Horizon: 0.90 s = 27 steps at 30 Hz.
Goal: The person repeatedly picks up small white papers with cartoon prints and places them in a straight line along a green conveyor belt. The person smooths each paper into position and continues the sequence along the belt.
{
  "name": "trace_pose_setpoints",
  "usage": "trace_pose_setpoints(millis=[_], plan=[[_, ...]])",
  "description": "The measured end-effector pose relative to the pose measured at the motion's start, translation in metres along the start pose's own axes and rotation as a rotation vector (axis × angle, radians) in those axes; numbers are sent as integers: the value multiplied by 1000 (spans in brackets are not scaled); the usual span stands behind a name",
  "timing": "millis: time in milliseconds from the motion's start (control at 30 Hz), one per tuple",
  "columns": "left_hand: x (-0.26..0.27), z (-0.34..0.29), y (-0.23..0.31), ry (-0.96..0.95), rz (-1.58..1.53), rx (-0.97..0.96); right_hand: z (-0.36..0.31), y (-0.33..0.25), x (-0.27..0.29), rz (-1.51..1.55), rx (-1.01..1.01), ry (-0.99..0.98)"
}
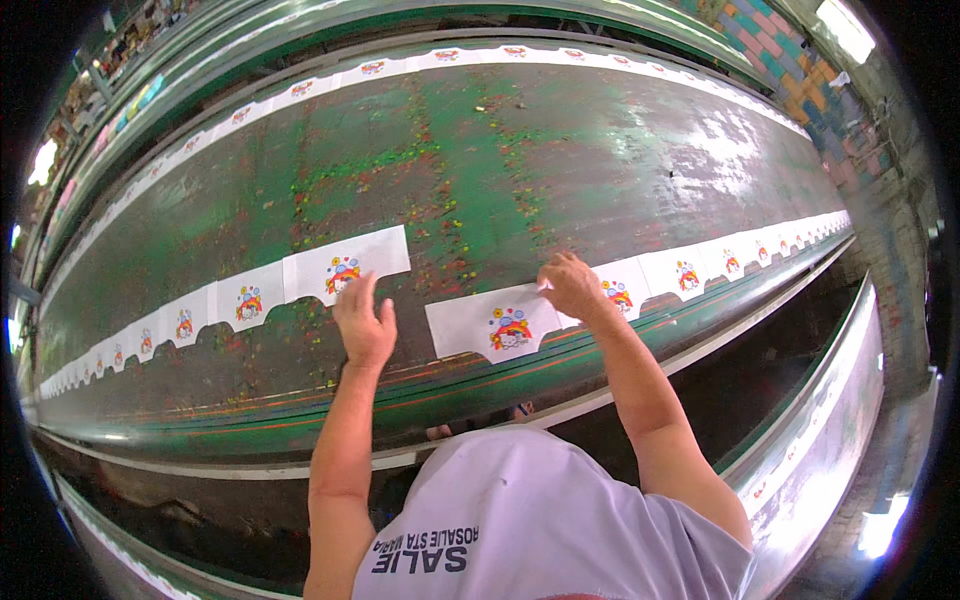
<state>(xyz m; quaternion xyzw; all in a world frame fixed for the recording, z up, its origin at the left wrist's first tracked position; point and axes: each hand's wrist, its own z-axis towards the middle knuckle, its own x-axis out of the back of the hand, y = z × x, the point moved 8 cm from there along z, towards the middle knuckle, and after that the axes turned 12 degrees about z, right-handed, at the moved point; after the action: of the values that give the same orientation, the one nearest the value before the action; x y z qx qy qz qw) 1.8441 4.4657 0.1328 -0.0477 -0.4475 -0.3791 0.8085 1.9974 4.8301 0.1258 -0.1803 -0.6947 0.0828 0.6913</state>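
My left hand (365, 322) is open, its fingers stretched and its thumb apart. Its fingertips are at the lower edge of a white cut fabric piece (385, 252) with a colourful cartoon print. My right hand (574, 287) has bent fingers closed at the upper right corner of another printed white piece (462, 318), which lies flat on the long table. The fingertips partly hide that corner. Just right of this hand, a similar piece (617, 285) is partly covered by my wrist.
Similar printed pieces run in rows along the near edge and the far edge (447, 56) of the long dark green table (600, 160). Coloured paint specks dot its surface. A metal rail (680, 362) follows the near side. Another long table (815, 440) stands at the right.
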Motion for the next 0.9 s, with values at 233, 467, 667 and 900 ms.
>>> trace_pose_setpoints(millis=[233,467,667,900], plan=[[-38,-4,143,-284,-111,-231,-15,-25,-1,241,292,-105],[-26,-17,123,-478,-234,250,-41,-17,48,1002,333,-274],[-23,-24,66,-234,-580,635,-12,20,31,798,191,-283],[-61,2,24,-36,-236,635,60,55,0,1058,-50,147]])
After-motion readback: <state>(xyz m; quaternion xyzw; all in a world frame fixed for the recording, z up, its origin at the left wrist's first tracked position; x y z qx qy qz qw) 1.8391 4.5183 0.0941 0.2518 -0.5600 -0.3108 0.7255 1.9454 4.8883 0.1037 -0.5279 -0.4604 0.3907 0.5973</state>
